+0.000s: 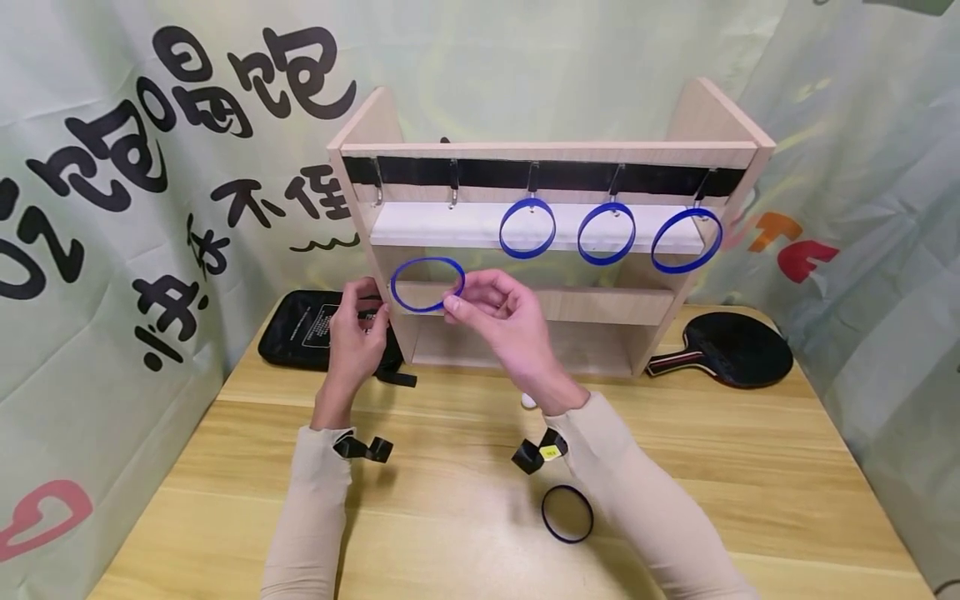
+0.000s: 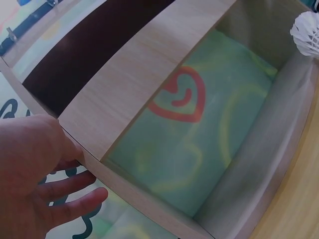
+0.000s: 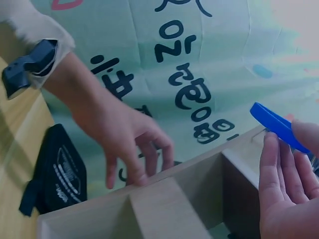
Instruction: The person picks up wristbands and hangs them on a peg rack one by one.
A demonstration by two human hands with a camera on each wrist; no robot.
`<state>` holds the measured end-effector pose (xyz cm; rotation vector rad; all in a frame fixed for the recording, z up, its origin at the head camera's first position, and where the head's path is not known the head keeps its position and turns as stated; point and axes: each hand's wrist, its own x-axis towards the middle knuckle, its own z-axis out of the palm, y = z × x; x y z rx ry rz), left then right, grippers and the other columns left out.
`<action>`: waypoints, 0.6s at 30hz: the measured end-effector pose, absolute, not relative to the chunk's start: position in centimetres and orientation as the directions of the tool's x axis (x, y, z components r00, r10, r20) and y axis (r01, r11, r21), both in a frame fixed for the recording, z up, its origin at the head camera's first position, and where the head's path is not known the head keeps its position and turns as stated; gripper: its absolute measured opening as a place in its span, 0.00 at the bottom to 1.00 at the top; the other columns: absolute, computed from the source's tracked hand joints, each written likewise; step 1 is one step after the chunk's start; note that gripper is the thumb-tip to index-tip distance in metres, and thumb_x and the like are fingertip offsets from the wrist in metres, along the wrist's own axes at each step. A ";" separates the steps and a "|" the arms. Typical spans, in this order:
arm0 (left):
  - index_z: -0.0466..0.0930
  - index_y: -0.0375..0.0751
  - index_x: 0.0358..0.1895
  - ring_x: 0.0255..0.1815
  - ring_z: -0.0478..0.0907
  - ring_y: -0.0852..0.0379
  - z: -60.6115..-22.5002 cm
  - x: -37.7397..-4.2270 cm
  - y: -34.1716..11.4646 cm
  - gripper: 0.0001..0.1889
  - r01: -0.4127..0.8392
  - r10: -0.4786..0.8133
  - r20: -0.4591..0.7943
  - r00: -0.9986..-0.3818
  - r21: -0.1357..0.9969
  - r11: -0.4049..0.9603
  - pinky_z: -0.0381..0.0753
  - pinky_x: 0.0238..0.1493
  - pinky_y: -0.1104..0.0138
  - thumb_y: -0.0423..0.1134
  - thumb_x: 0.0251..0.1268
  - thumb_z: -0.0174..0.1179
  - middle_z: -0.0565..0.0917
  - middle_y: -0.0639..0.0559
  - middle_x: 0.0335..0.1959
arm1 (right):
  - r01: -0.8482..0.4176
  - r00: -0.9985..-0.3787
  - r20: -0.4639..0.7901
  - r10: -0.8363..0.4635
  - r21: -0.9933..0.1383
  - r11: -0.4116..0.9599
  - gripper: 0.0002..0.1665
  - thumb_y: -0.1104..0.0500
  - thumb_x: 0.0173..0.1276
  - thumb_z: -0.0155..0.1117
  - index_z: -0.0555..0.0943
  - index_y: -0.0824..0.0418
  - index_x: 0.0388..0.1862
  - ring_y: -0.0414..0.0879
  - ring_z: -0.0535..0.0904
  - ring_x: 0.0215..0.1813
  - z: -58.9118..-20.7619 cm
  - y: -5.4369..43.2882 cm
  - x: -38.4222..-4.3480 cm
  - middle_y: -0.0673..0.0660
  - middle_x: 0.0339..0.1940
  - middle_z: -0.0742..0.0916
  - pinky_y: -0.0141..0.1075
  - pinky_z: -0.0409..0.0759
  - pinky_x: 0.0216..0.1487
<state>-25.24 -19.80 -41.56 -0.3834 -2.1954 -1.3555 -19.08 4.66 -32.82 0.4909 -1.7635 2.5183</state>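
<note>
My right hand (image 1: 510, 325) pinches a blue ring (image 1: 393, 287) between thumb and fingers, in front of the wooden shelf's (image 1: 547, 151) left half. In the right wrist view the ring (image 3: 274, 122) appears nearly edge-on. My left hand (image 1: 358, 333) is at the shelf's left side panel, its thumb by the front edge and its loosely extended fingers on the outer side. Three blue rings hang from hooks on a black strip (image 1: 491, 173): one near the middle (image 1: 528, 255), another (image 1: 606, 262) to its right, and the last (image 1: 675, 270) at far right.
Two more hooks stick out on the strip's left part. Another ring (image 1: 570, 542) lies on the table near my right forearm. A black case (image 1: 288, 333) lies left of the shelf, a table-tennis bat (image 1: 738, 350) right of it. A white shuttlecock (image 2: 306, 32) is by the shelf's base.
</note>
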 end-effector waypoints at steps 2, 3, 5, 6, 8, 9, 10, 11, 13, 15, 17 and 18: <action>0.74 0.32 0.69 0.57 0.87 0.38 -41.6 -25.2 -19.8 0.20 0.492 -0.033 0.569 -0.822 0.738 0.461 0.80 0.42 0.82 0.27 0.79 0.62 0.85 0.34 0.61 | -0.226 -0.945 0.299 -0.134 -0.891 -0.394 0.12 0.76 0.73 0.68 0.83 0.64 0.50 0.41 0.94 0.41 -32.2 4.4 -19.3 0.48 0.40 0.94 0.37 0.92 0.54; 0.74 0.32 0.69 0.57 0.87 0.38 -41.6 -25.1 -19.8 0.20 0.490 -0.034 0.567 -0.823 0.738 0.464 0.80 0.42 0.81 0.27 0.79 0.62 0.85 0.34 0.61 | -0.235 -0.943 0.310 -0.121 -0.878 -0.417 0.13 0.77 0.74 0.67 0.83 0.63 0.49 0.40 0.94 0.41 -31.9 4.2 -19.3 0.48 0.39 0.94 0.37 0.92 0.53; 0.74 0.32 0.69 0.57 0.87 0.37 -41.5 -25.1 -19.8 0.20 0.485 -0.036 0.565 -0.824 0.737 0.470 0.80 0.42 0.80 0.27 0.79 0.62 0.85 0.34 0.61 | -0.246 -0.941 0.324 -0.099 -0.854 -0.459 0.13 0.77 0.75 0.65 0.83 0.61 0.48 0.41 0.94 0.42 -31.4 4.0 -19.5 0.49 0.40 0.95 0.36 0.92 0.53; 0.74 0.32 0.69 0.57 0.87 0.37 -41.5 -25.2 -19.8 0.20 0.482 -0.036 0.563 -0.825 0.737 0.473 0.80 0.42 0.80 0.27 0.79 0.62 0.85 0.35 0.61 | -0.247 -0.940 0.328 -0.090 -0.841 -0.482 0.14 0.77 0.75 0.65 0.82 0.61 0.48 0.41 0.94 0.43 -31.1 3.9 -19.6 0.49 0.40 0.95 0.36 0.92 0.53; 0.74 0.32 0.69 0.58 0.87 0.36 -41.5 -25.2 -19.8 0.20 0.476 -0.038 0.559 -0.828 0.738 0.479 0.80 0.43 0.79 0.27 0.79 0.62 0.85 0.35 0.61 | -0.243 -0.942 0.328 -0.077 -0.820 -0.518 0.13 0.77 0.76 0.63 0.82 0.60 0.47 0.42 0.94 0.44 -30.7 3.7 -19.8 0.50 0.41 0.95 0.35 0.92 0.54; 0.74 0.32 0.69 0.58 0.87 0.36 -41.5 -25.2 -19.8 0.20 0.472 -0.038 0.556 -0.830 0.738 0.482 0.80 0.43 0.78 0.28 0.79 0.62 0.85 0.35 0.61 | -0.242 -0.942 0.327 -0.070 -0.812 -0.531 0.13 0.77 0.77 0.63 0.82 0.60 0.47 0.43 0.94 0.44 -30.6 3.7 -19.9 0.50 0.41 0.95 0.35 0.92 0.54; 0.74 0.33 0.69 0.58 0.87 0.36 -41.5 -25.2 -19.8 0.20 0.469 -0.038 0.554 -0.832 0.738 0.484 0.81 0.44 0.77 0.28 0.79 0.62 0.85 0.35 0.62 | -0.239 -0.944 0.324 -0.065 -0.805 -0.543 0.13 0.77 0.77 0.63 0.82 0.59 0.47 0.43 0.94 0.44 -30.5 3.6 -20.0 0.50 0.41 0.95 0.34 0.92 0.55; 0.74 0.33 0.69 0.58 0.87 0.36 -41.5 -25.2 -19.8 0.20 0.466 -0.037 0.550 -0.834 0.739 0.487 0.82 0.45 0.75 0.28 0.79 0.62 0.85 0.35 0.62 | -0.238 -0.945 0.322 -0.058 -0.797 -0.555 0.13 0.76 0.77 0.62 0.82 0.59 0.47 0.43 0.94 0.44 -30.3 3.6 -20.1 0.51 0.41 0.95 0.34 0.92 0.55; 0.74 0.33 0.69 0.59 0.87 0.37 -41.5 -25.2 -19.8 0.20 0.459 -0.034 0.544 -0.839 0.739 0.493 0.83 0.46 0.70 0.28 0.79 0.62 0.85 0.35 0.62 | -0.235 -0.948 0.316 -0.044 -0.785 -0.573 0.14 0.76 0.78 0.62 0.82 0.58 0.46 0.44 0.94 0.44 -30.1 3.5 -20.3 0.51 0.41 0.95 0.34 0.92 0.55; 0.74 0.34 0.69 0.59 0.87 0.37 -41.5 -25.1 -19.8 0.20 0.453 -0.032 0.538 -0.842 0.739 0.498 0.84 0.47 0.66 0.29 0.80 0.62 0.84 0.35 0.63 | -0.234 -0.950 0.310 -0.032 -0.778 -0.583 0.14 0.76 0.78 0.62 0.83 0.58 0.46 0.45 0.94 0.44 -30.0 3.5 -20.4 0.50 0.41 0.95 0.34 0.92 0.55; 0.74 0.34 0.69 0.59 0.87 0.38 -41.4 -25.1 -19.9 0.20 0.449 -0.031 0.535 -0.845 0.739 0.502 0.85 0.47 0.64 0.30 0.80 0.62 0.84 0.35 0.63 | -0.233 -0.952 0.306 -0.025 -0.774 -0.588 0.14 0.76 0.78 0.62 0.83 0.57 0.46 0.45 0.95 0.45 -29.9 3.5 -20.4 0.51 0.41 0.95 0.34 0.92 0.55; 0.74 0.34 0.69 0.59 0.87 0.38 -41.4 -25.1 -19.9 0.20 0.447 -0.032 0.534 -0.845 0.739 0.504 0.85 0.48 0.63 0.30 0.80 0.62 0.84 0.35 0.63 | -0.233 -0.952 0.305 -0.024 -0.774 -0.589 0.14 0.76 0.77 0.63 0.83 0.57 0.46 0.46 0.95 0.45 -29.9 3.5 -20.4 0.50 0.41 0.95 0.34 0.92 0.55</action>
